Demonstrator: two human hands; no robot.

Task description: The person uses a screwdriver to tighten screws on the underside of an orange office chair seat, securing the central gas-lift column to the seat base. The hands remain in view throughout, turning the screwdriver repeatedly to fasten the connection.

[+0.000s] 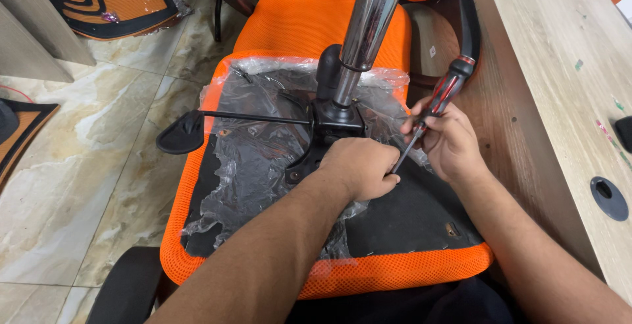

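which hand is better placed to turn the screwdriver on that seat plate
Right. The right hand already grips the screwdriver on its shaft, below the red and black handle, tip angled down toward the plate. The left hand rests by the tip, seemingly steadying it.

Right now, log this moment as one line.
left hand: on mechanism plate | right hand: holds screwdriver | seat: upside down, plastic-wrapped

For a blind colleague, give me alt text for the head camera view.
Right hand holds a red-and-black screwdriver, tip beside the left hand, on an upturned orange chair seat; chrome column rises from its black mechanism.
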